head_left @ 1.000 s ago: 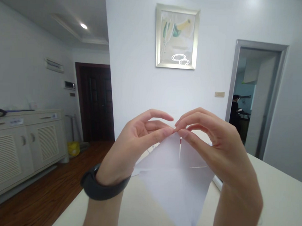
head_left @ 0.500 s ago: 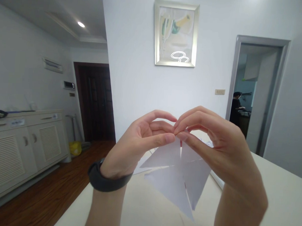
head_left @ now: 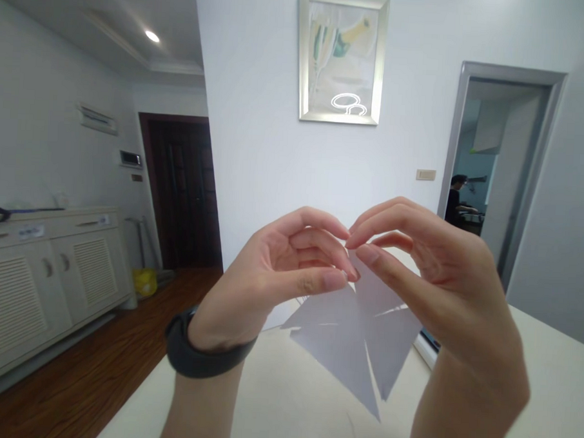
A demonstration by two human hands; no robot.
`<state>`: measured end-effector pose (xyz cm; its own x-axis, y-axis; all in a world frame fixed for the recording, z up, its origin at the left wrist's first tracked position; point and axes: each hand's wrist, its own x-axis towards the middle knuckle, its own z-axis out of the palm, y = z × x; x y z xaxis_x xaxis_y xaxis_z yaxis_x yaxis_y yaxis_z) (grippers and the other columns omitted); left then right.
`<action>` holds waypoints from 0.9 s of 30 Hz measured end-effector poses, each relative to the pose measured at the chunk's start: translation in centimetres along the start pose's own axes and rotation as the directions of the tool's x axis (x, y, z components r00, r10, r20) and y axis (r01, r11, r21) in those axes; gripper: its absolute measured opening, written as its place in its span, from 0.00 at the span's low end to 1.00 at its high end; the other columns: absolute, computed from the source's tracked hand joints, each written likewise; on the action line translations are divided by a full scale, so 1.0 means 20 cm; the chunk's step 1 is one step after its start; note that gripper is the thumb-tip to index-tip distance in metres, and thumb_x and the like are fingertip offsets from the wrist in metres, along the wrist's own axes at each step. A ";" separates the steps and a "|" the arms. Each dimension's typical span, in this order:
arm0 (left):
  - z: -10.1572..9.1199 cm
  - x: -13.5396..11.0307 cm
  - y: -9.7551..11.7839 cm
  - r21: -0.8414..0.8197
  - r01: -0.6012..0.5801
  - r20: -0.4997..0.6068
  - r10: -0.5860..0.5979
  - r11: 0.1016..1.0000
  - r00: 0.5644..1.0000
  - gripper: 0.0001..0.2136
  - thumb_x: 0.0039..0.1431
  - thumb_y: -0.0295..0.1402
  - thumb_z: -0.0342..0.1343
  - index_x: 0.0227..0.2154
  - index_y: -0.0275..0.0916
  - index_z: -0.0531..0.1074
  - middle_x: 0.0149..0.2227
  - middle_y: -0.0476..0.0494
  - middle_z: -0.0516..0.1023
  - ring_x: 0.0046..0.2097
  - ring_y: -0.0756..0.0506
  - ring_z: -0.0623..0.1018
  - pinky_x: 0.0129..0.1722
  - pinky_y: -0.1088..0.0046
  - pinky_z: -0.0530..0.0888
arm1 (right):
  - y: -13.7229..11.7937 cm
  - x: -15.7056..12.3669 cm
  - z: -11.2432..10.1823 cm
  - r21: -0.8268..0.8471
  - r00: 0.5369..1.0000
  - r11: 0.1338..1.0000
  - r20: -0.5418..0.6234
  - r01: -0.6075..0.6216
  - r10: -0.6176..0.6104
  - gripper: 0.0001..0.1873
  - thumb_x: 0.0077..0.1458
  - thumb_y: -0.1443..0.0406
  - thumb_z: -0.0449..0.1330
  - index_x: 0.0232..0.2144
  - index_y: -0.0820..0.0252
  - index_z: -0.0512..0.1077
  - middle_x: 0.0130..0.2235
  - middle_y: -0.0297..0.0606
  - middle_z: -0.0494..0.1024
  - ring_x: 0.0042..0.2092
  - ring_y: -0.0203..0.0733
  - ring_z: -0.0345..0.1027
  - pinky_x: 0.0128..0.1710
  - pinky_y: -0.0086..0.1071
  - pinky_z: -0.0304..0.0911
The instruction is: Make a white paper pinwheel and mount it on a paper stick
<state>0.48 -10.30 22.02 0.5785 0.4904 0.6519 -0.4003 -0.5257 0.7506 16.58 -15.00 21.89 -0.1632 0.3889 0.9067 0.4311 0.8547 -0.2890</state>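
A sheet of white paper (head_left: 337, 350) with several slits, its flaps pointed like a pinwheel's, hangs in front of me above the table. My right hand (head_left: 416, 250) pinches an upper corner of it between thumb and forefinger. Just left of that pinch, my left hand (head_left: 300, 251) has its thumb and a fingertip closed on the paper's upper edge, near a slit. The fingertips of both hands almost meet. On my left wrist sits a dark band (head_left: 206, 357). The paper's far side is hidden.
The cream table (head_left: 284, 399) lies below. Behind the paper are more white sheets (head_left: 275, 316) and, at right, a white-edged object (head_left: 426, 351), mostly hidden. A louvred cabinet (head_left: 89, 262) stands left. Through the doorway, a person (head_left: 455, 200) is in another room.
Both hands and the paper have shifted slightly right. My left thumb and a fingertip have slid lower along the paper's edge, away from the right hand's pinch.
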 end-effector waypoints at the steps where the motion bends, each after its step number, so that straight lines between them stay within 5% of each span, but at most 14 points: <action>1: 0.00 0.00 0.00 0.005 0.001 0.004 -0.001 1.000 1.000 0.11 0.48 0.23 0.60 0.35 0.40 0.69 0.26 0.50 0.74 0.33 0.51 0.74 0.34 0.78 0.72 | 0.00 0.00 0.00 0.009 1.000 1.000 0.010 -0.008 0.008 0.07 0.54 0.72 0.56 0.31 0.57 0.71 0.33 0.33 0.72 0.35 0.35 0.67 0.35 0.30 0.65; 9: -0.01 0.00 0.00 0.020 -0.007 -0.005 0.007 1.000 1.000 0.08 0.50 0.24 0.59 0.33 0.39 0.69 0.27 0.51 0.73 0.31 0.52 0.72 0.33 0.79 0.70 | 0.01 -0.02 -0.03 0.022 0.995 0.997 0.054 -0.080 0.079 0.04 0.55 0.69 0.55 0.32 0.57 0.70 0.35 0.32 0.72 0.36 0.34 0.67 0.38 0.28 0.66; 20: -0.03 -0.02 -0.05 0.000 -0.089 -0.325 0.084 0.996 0.942 0.04 0.52 0.26 0.56 0.28 0.39 0.67 0.29 0.51 0.69 0.33 0.52 0.70 0.33 0.80 0.66 | 0.09 -0.06 -0.05 -0.016 0.993 0.994 -0.024 -0.112 0.112 0.05 0.56 0.66 0.55 0.36 0.52 0.69 0.35 0.34 0.73 0.35 0.37 0.69 0.28 0.27 0.64; 27: -0.05 -0.01 -0.06 0.036 -0.136 -0.383 0.139 0.990 0.913 0.05 0.51 0.24 0.57 0.28 0.39 0.68 0.29 0.51 0.70 0.34 0.52 0.70 0.33 0.80 0.66 | 0.13 -0.06 -0.06 0.021 0.987 0.987 -0.036 -0.157 0.158 0.05 0.55 0.66 0.56 0.36 0.53 0.68 0.36 0.34 0.72 0.36 0.37 0.68 0.32 0.29 0.66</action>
<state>0.15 -8.99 21.06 0.2003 0.6409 0.7410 -0.4489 -0.6122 0.6509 19.03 -13.71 20.42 -0.0609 0.5064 0.8601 0.4329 0.7899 -0.4344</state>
